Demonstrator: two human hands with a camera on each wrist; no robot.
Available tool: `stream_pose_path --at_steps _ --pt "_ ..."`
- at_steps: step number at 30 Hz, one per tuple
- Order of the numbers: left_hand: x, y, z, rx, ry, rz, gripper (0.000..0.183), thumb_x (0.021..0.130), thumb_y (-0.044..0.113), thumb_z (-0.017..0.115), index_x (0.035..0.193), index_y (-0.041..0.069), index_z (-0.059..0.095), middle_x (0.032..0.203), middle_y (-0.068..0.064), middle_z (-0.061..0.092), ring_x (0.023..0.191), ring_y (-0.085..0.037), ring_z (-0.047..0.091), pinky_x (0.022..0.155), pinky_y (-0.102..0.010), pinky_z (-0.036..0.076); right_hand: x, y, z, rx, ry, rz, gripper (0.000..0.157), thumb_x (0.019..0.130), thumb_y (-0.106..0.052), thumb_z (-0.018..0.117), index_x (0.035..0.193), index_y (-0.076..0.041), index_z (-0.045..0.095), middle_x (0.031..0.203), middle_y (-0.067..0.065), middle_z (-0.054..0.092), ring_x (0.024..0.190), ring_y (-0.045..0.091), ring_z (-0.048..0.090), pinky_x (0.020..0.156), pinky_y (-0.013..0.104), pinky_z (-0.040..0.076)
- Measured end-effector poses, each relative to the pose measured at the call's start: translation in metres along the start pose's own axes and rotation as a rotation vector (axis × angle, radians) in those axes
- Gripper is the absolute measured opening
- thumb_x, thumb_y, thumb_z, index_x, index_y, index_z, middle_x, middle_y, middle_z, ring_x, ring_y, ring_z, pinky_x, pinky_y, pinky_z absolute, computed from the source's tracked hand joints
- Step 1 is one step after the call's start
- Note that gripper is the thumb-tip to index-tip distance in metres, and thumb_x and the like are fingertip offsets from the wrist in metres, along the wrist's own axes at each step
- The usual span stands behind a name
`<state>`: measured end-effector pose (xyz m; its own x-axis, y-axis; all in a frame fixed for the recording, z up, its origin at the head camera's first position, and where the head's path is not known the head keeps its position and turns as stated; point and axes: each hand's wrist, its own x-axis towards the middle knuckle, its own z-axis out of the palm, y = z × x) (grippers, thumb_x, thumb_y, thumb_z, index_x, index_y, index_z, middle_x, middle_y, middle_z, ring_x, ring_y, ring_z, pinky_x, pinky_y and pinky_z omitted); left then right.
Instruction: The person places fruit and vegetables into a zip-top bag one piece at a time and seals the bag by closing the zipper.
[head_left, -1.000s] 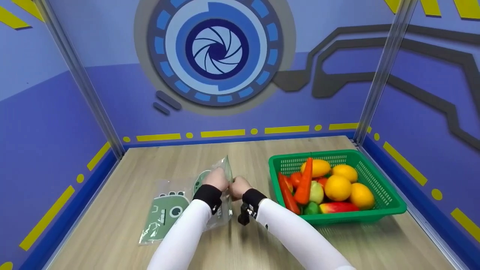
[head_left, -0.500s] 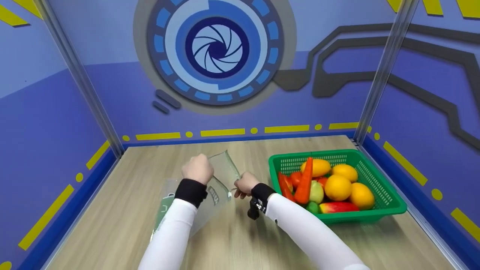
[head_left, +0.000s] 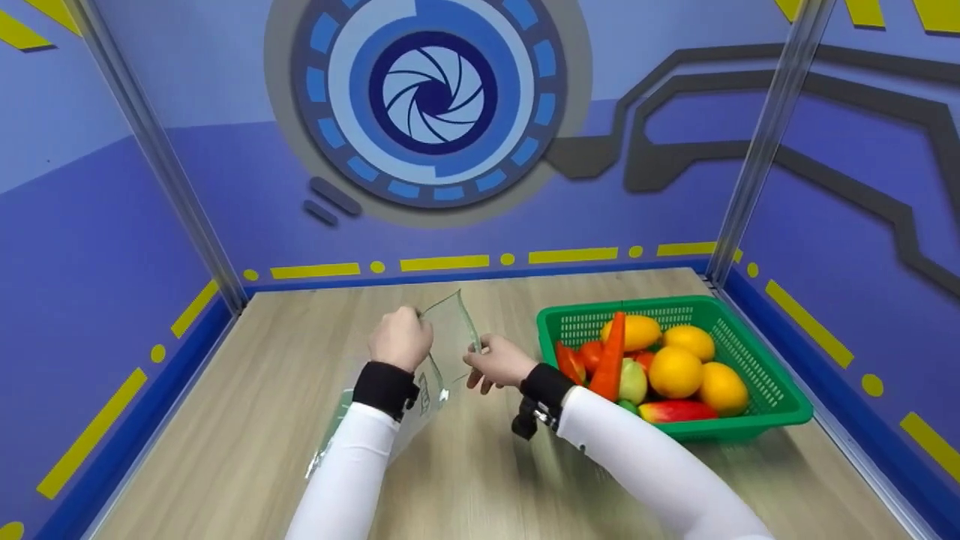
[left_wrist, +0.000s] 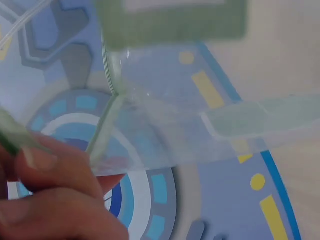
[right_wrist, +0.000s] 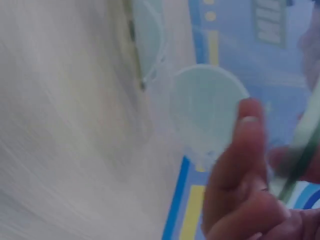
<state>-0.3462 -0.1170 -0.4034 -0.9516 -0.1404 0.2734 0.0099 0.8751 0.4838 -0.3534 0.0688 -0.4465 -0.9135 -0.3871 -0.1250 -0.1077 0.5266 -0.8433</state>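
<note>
A clear plastic zip bag (head_left: 450, 334) with green print stands raised off the table, its mouth spread apart. My left hand (head_left: 400, 339) pinches one side of the rim; the left wrist view has those fingertips (left_wrist: 42, 160) at the green-edged strip. On the opposite side, my right hand (head_left: 501, 361) holds the other edge between thumb and finger, its remaining fingers loosely bent. In the right wrist view a pale round print (right_wrist: 205, 110) shows on the bag behind the fingers. Another green printed bag (head_left: 330, 435) lies flat, mostly covered by my left forearm.
To the right a green basket (head_left: 780, 412) holds several fruits and vegetables, among them a carrot (head_left: 611, 360) and orange fruits (head_left: 675, 371). My right wrist is close to its left wall. Blue printed panels (head_left: 480, 232) enclose the wooden table (head_left: 300, 330) at back and sides.
My hands have moved apart, the left leftward and the right rightward, and the bag's mouth has spread between them. The flat bag is now more covered by my left arm.
</note>
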Motion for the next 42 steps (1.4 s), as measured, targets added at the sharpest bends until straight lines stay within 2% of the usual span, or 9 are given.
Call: stream_pose_path --at_steps 6,13,19,22,27,30,32,36,42 --pt "-0.001 0.003 0.006 -0.121 0.004 0.046 0.026 0.095 0.008 0.052 0.069 0.009 0.057 0.066 -0.003 0.051 0.058 -0.02 0.046 0.049 -0.031 0.032 -0.044 -0.003 -0.022 -0.038 0.048 -0.169 0.04 0.103 -0.021 0.061 0.136 0.001 0.055 0.095 0.014 0.075 0.067 0.022 0.067 0.067 0.029 0.055" --pt "-0.004 0.002 0.011 -0.103 0.002 0.03 0.028 0.097 0.014 0.055 0.112 0.001 0.075 0.099 -0.016 0.077 0.072 -0.024 0.064 0.055 -0.036 0.047 -0.099 0.027 -0.057 -0.229 0.138 -0.356 0.035 0.099 -0.023 0.069 0.127 -0.004 0.061 0.099 0.007 0.072 0.079 0.014 0.064 0.072 0.024 0.054" --pt "-0.003 0.002 0.014 -0.105 0.001 0.03 0.032 0.098 0.015 0.055 0.12 0.001 0.073 0.109 -0.018 0.077 0.076 -0.025 0.069 0.063 -0.042 0.056 -0.128 0.064 -0.071 -0.348 0.157 -0.301 0.066 0.086 -0.046 0.081 0.131 -0.005 0.056 0.118 0.011 0.064 0.106 0.028 0.062 0.093 0.045 0.055" --pt "-0.003 0.001 0.016 -0.112 -0.004 0.025 0.032 0.098 0.014 0.055 0.121 0.001 0.073 0.109 -0.019 0.077 0.074 -0.024 0.067 0.062 -0.041 0.055 -0.137 0.081 -0.075 -0.432 0.142 -0.238 0.07 0.079 -0.055 0.084 0.123 -0.007 0.058 0.113 0.009 0.063 0.101 0.023 0.059 0.087 0.039 0.054" --pt "-0.002 0.002 0.017 -0.106 -0.009 0.025 0.032 0.098 0.014 0.055 0.121 0.001 0.072 0.11 -0.019 0.077 0.072 -0.025 0.066 0.061 -0.041 0.054 -0.141 0.103 -0.079 -0.564 0.006 -0.239 0.043 0.086 -0.042 0.081 0.111 -0.011 0.067 0.099 -0.004 0.065 0.084 0.009 0.053 0.076 0.029 0.049" --pt "-0.002 0.003 0.017 -0.095 0.008 0.041 0.029 0.097 0.013 0.056 0.115 0.001 0.074 0.101 -0.017 0.077 0.068 -0.023 0.062 0.057 -0.039 0.05 -0.135 0.11 -0.074 -0.623 -0.016 -0.337 0.021 0.093 -0.026 0.076 0.107 -0.013 0.07 0.096 -0.007 0.066 0.081 0.006 0.053 0.075 0.03 0.05" --pt "-0.001 0.003 0.018 -0.08 0.031 0.072 0.023 0.095 0.012 0.056 0.099 0.0 0.075 0.088 -0.016 0.074 0.063 -0.022 0.056 0.053 -0.037 0.044 -0.13 0.113 -0.069 -0.669 0.013 -0.41 0.012 0.093 -0.016 0.074 0.104 -0.012 0.07 0.093 -0.006 0.067 0.079 0.007 0.054 0.074 0.03 0.051" --pt "-0.001 0.004 0.019 -0.066 0.064 0.114 0.025 0.093 0.008 0.055 0.068 0.006 0.059 0.064 -0.007 0.054 0.056 -0.021 0.044 0.049 -0.034 0.031 -0.12 0.114 -0.059 -0.751 0.08 -0.514 0.015 0.088 -0.005 0.074 0.102 -0.01 0.07 0.092 -0.002 0.071 0.08 0.01 0.059 0.076 0.034 0.055" --pt "0.0 0.004 0.018 -0.07 0.067 0.106 0.025 0.093 0.008 0.054 0.068 0.008 0.058 0.061 -0.002 0.044 0.054 -0.019 0.041 0.048 -0.031 0.028 -0.098 0.106 -0.046 -0.783 0.115 -0.594 0.016 0.083 -0.001 0.074 0.096 -0.008 0.069 0.086 0.001 0.071 0.078 0.014 0.062 0.075 0.034 0.056"
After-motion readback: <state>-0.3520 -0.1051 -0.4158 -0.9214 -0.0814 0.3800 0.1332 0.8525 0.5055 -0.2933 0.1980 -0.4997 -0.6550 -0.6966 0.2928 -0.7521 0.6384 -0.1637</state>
